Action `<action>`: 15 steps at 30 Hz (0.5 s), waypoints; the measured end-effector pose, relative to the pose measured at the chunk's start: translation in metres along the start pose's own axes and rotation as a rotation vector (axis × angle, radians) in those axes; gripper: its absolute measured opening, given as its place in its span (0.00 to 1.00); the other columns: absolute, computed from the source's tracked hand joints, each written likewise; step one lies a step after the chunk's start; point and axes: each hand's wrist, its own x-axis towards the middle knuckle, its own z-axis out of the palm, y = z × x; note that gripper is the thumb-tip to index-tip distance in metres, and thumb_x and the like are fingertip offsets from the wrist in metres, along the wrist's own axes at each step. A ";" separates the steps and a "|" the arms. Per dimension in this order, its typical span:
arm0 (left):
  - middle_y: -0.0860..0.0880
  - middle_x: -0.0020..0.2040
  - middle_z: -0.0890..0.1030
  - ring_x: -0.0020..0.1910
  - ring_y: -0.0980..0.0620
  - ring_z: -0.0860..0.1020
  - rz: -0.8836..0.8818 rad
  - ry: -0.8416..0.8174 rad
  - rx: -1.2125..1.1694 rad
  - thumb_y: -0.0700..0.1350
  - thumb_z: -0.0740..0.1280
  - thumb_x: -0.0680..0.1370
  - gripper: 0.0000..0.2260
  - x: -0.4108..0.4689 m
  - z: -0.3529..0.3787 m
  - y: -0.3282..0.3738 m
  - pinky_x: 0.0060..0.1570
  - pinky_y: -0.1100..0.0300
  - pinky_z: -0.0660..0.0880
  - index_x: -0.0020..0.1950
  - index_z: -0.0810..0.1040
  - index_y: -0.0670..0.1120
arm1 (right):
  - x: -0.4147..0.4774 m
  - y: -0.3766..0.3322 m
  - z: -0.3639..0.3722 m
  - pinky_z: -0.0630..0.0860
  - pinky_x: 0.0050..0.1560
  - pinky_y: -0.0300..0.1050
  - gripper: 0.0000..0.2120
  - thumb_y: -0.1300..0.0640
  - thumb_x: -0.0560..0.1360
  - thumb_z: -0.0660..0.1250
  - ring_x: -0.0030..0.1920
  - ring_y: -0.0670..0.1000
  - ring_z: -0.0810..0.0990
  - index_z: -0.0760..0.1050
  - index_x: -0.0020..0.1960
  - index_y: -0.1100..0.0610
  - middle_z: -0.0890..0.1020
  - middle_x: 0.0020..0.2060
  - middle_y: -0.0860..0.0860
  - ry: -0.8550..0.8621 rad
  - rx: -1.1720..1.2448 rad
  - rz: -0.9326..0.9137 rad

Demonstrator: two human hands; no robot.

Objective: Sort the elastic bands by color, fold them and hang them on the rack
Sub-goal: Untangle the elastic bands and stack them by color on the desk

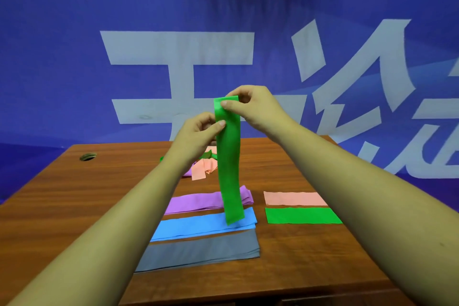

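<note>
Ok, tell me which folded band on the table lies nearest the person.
The grey band, the front one of the left column. The blue band and purple band lie behind it; the pink band and green band lie right.

Both forearms reach fwd, bare, raised at chest height. Left hand sits lower, thumb and forefinger pinched together, other fingers curled in. Right hand sits higher (just above and right of the left), thumb and index also pinched, wrist bent slightly down.
</note>
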 end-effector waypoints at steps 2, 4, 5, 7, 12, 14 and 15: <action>0.44 0.39 0.79 0.35 0.55 0.78 -0.011 -0.016 0.011 0.40 0.65 0.80 0.04 -0.003 0.007 -0.002 0.37 0.64 0.75 0.48 0.79 0.46 | -0.004 0.002 -0.004 0.75 0.43 0.42 0.03 0.60 0.74 0.72 0.38 0.46 0.78 0.81 0.45 0.60 0.82 0.37 0.54 -0.018 -0.011 0.017; 0.47 0.38 0.79 0.34 0.55 0.77 -0.057 -0.048 -0.030 0.42 0.68 0.78 0.00 -0.008 0.013 -0.006 0.34 0.66 0.73 0.48 0.78 0.46 | -0.006 0.005 -0.008 0.74 0.41 0.40 0.01 0.60 0.74 0.71 0.36 0.45 0.76 0.81 0.44 0.58 0.80 0.34 0.49 -0.003 -0.008 0.032; 0.47 0.39 0.81 0.36 0.54 0.79 -0.099 -0.068 -0.066 0.42 0.70 0.76 0.04 -0.010 0.016 -0.010 0.35 0.64 0.74 0.50 0.78 0.46 | -0.007 0.006 -0.011 0.73 0.39 0.38 0.02 0.60 0.75 0.71 0.35 0.44 0.76 0.80 0.44 0.58 0.80 0.33 0.48 0.014 0.000 0.045; 0.46 0.43 0.84 0.42 0.50 0.82 -0.169 -0.144 -0.081 0.41 0.71 0.76 0.08 -0.017 0.021 -0.020 0.42 0.60 0.78 0.54 0.78 0.44 | -0.010 0.008 -0.019 0.72 0.36 0.36 0.02 0.60 0.75 0.70 0.34 0.43 0.75 0.80 0.44 0.58 0.80 0.34 0.48 0.053 0.023 0.078; 0.49 0.39 0.84 0.39 0.54 0.82 -0.304 -0.320 0.000 0.39 0.68 0.78 0.03 -0.042 0.036 -0.046 0.43 0.61 0.77 0.49 0.81 0.42 | -0.021 0.025 -0.045 0.73 0.33 0.35 0.05 0.61 0.77 0.68 0.35 0.44 0.76 0.80 0.49 0.63 0.79 0.37 0.51 0.152 0.077 0.204; 0.52 0.38 0.84 0.38 0.56 0.81 -0.342 -0.376 0.061 0.41 0.68 0.78 0.04 -0.050 0.041 -0.057 0.43 0.62 0.77 0.50 0.82 0.44 | -0.027 0.043 -0.058 0.75 0.36 0.40 0.05 0.60 0.77 0.67 0.38 0.48 0.77 0.79 0.47 0.62 0.80 0.39 0.53 0.206 0.100 0.282; 0.53 0.38 0.84 0.38 0.57 0.80 -0.351 -0.401 0.092 0.41 0.68 0.78 0.04 -0.053 0.043 -0.062 0.42 0.64 0.76 0.51 0.82 0.44 | -0.029 0.053 -0.064 0.75 0.37 0.43 0.05 0.60 0.77 0.67 0.39 0.50 0.77 0.78 0.43 0.60 0.79 0.39 0.54 0.236 0.100 0.313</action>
